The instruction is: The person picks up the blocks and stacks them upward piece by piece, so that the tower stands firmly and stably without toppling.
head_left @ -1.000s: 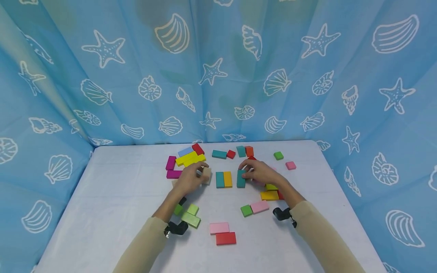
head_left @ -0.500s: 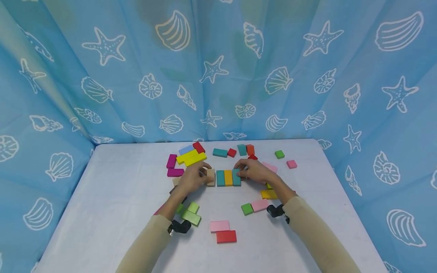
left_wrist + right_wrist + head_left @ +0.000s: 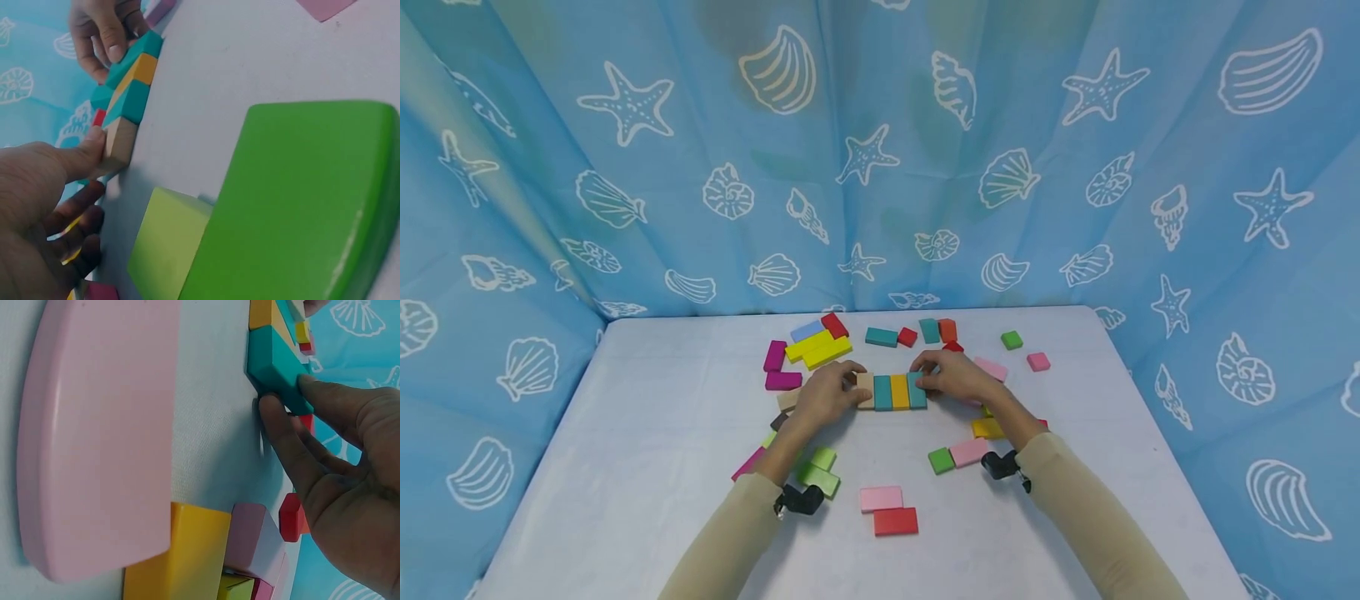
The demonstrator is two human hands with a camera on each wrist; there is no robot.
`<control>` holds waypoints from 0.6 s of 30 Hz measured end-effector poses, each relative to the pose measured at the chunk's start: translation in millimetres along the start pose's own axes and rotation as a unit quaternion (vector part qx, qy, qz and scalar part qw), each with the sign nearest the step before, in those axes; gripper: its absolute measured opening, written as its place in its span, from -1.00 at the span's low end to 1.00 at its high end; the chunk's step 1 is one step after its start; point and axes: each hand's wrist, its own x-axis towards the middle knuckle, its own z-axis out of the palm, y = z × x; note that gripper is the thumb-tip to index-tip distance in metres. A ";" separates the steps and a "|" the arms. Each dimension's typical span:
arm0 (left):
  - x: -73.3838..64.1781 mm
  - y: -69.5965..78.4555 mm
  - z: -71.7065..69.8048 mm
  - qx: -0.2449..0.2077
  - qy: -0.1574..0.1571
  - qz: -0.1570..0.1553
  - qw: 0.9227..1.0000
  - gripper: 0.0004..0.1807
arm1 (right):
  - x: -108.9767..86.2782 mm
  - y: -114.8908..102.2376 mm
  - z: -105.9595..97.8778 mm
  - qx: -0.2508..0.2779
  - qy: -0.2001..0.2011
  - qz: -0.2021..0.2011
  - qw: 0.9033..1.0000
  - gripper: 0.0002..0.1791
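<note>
Four-block row, side by side on the white table: a plain wooden block [image 3: 865, 392], a teal block [image 3: 883, 393], an orange block [image 3: 899, 392] and a second teal block [image 3: 917, 391]. My left hand [image 3: 831, 395] holds the wooden block at the row's left end; in the left wrist view its thumb [image 3: 84, 155] lies against that block and the other fingers curl below. At the right end, my right hand [image 3: 957, 377] pinches the second teal block between thumb and index finger, as the right wrist view shows. The blocks' far ends are partly hidden by the fingers.
Loose coloured blocks ring the row: yellow blocks [image 3: 827, 352] behind left, a teal block [image 3: 881, 337] at the back, light green blocks [image 3: 820, 479] near the left forearm. A pink block [image 3: 881, 498] and red block [image 3: 896, 522] lie in front. A blue curtain [image 3: 880, 208] hangs behind.
The right hand has slid its teal block left against the orange one. The left hand has brought the wooden block down and right against the other teal block, so all touch in one row.
</note>
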 end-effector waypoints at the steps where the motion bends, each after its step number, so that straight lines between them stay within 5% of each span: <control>1: 0.1 0.4 -0.3 0.003 0.000 -0.001 1.000 -0.53 | -0.2 -1.0 0.0 0.001 0.001 0.003 1.000 -0.71; 18: -2.4 0.7 -4.1 0.022 -0.014 0.016 1.000 -0.52 | 1.2 -7.0 4.2 0.003 -0.004 0.049 0.999 -0.72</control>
